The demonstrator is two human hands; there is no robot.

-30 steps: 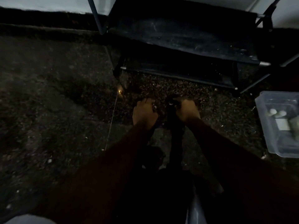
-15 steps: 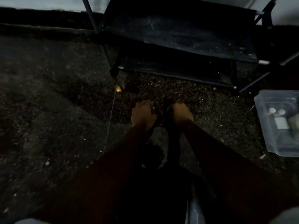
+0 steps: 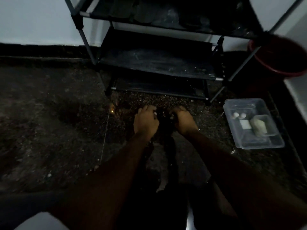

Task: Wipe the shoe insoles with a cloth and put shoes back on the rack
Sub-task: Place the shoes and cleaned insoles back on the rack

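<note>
On the dim speckled floor (image 3: 49,122), just near of the rack (image 3: 157,63), the left hand (image 3: 146,121) and the right hand (image 3: 183,122) sit close together, each with its fingers curled tight around the far end of a dark strip (image 3: 169,146) that trails back toward the person; whether it is cloth or insole cannot be told. The rack's middle shelf lies bare. To the right stand a clear plastic tub (image 3: 259,147) holding small pale items and, farther off, a red bucket (image 3: 279,70).
</note>
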